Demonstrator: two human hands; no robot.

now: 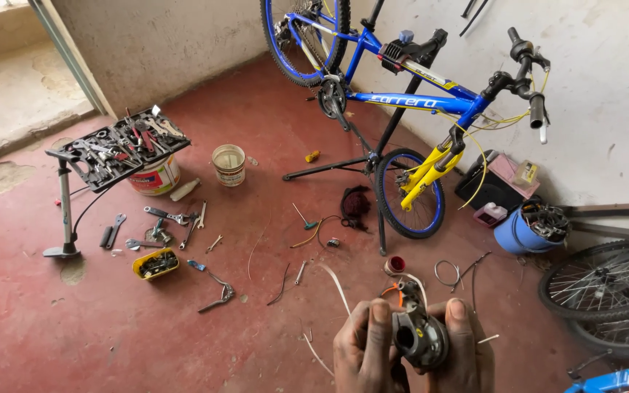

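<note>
Both hands at bottom centre of view, pressed together round a small grey metal-and-plastic gear shifter part (420, 336). Left hand (362, 349) wrapped on its left side, thumb up along the edge; right hand (467, 349) clamped on its right side, thumb up too. Part held between them, above red concrete floor (256, 335), round clamp opening facing camera.

Just beyond hands: orange-and-white cable bits (394, 290), small red round cap (396, 263). Further back, blue-and-yellow mountain bike (416, 102) clamped in black repair stand (384, 153), front wheel near floor. Left side: black tool tray w/ spanners and pliers (121, 149) sitting on white paint bucket (156, 177), second small white bucket (228, 164) nearby, grey floor pump (65, 207) upright, yellow tin of small parts (156, 264), loose wrenches (169, 218) on floor. Right edge: blue bucket of metal parts (529, 229), spare spoked wheel (609, 280) lying flat-ish.
</note>
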